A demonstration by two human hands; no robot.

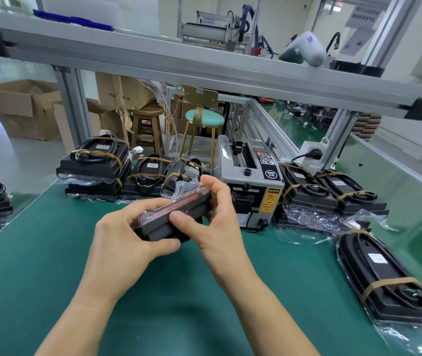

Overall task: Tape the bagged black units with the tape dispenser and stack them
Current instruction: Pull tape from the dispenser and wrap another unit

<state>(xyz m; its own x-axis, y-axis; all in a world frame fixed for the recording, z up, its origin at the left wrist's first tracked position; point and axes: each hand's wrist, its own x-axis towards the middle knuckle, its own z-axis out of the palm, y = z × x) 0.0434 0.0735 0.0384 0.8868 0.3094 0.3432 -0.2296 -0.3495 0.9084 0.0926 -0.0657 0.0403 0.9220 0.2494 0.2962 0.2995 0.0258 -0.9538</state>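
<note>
The unit [171, 219] was held edge-up above the mat [50, 253], left hand [120, 240] gripping its near end, right hand [212, 217] pinching the bag flat (probably for taping). The dispenser [251, 181] stood just behind, stacks [94, 168] alongside.

I am showing both forearms bare up to the frame edge, no sleeves appearing. My left hand [125, 235] and right hand [212, 217] are wearing no gloves, rings or watch. My fingernails are showing short and unpainted.
</note>
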